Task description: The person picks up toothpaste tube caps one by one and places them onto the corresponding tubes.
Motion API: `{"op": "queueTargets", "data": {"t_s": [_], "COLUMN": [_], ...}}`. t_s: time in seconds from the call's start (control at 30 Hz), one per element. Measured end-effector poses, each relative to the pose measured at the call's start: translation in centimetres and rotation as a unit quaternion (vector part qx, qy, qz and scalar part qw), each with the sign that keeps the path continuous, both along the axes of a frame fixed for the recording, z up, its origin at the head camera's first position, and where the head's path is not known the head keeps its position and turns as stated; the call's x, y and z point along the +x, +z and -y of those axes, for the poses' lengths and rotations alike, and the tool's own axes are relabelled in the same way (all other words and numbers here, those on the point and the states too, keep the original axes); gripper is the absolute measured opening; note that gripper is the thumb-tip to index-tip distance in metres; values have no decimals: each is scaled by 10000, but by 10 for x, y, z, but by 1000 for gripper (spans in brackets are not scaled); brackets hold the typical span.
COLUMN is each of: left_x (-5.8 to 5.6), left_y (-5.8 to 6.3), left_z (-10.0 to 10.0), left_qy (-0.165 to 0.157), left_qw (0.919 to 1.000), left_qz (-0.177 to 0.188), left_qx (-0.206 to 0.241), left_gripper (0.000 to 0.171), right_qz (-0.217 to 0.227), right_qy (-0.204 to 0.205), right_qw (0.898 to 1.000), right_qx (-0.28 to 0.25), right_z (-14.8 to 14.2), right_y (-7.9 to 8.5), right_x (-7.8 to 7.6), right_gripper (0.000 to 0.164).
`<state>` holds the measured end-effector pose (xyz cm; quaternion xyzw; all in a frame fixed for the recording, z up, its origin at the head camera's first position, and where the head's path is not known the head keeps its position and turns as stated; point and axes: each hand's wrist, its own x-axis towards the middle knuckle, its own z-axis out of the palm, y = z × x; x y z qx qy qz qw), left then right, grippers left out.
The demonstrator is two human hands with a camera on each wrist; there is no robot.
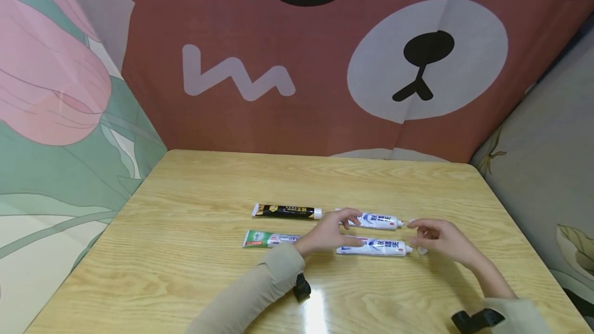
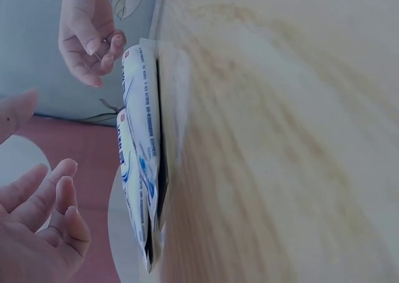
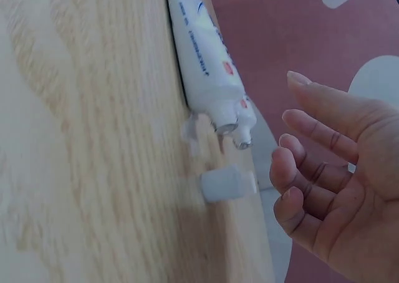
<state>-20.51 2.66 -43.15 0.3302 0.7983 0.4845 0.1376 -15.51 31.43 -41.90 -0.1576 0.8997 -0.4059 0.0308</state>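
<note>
Two white toothpaste tubes lie side by side on the table, a near one [image 1: 387, 248] and a far one [image 1: 380, 221]. Both show bare nozzles in the right wrist view. My left hand [image 1: 327, 232] hovers over their left ends, its loosely bent fingers [image 2: 62, 199] holding nothing. Just past the nozzles, my right hand [image 1: 443, 240] hangs in the air with relaxed fingers and nothing in them. Beneath it a white cap [image 3: 221, 184] lies on the table, with a second cap [image 3: 250, 182] partly hidden behind.
To the left lie a black toothpaste tube [image 1: 287, 212] with its white cap on and a green-and-white tube [image 1: 258, 239], whose right end is hidden by my left hand. The wooden table [image 1: 185, 251] meets a red bear-print cloth [image 1: 315, 92] at the back.
</note>
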Motion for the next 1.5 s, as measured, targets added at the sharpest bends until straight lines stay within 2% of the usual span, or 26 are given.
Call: {"op": "queueTargets", "data": {"t_s": [0.2,0.47,0.8,1.3,1.5], "left_x": [-3,-6,-8,-3,-4], "left_y": [-3,-8,-9,-11,-12], "left_z": [-7,-14,-22,-30,-30], "left_qy": [-39,-72,-94,-11,-83], "left_qw": [9994,9986,9943,9904,9887], "left_qz": [-198,-324,-640,-531,-639], "left_qx": [-263,-409,-843,-1275,-1356], "left_gripper": [58,60,55,52,53], "right_qz": [11,466,650,586,592], "right_qy": [342,471,416,342,274], "right_qw": [9994,9978,9970,9973,9974], "right_qx": [-35,-79,50,267,305], "right_z": [-9,-17,-18,-15,-14], "right_y": [-4,-9,-16,-18,-17], "right_x": [1,3,3,2,1], "right_gripper": [38,39,36,33,29]}}
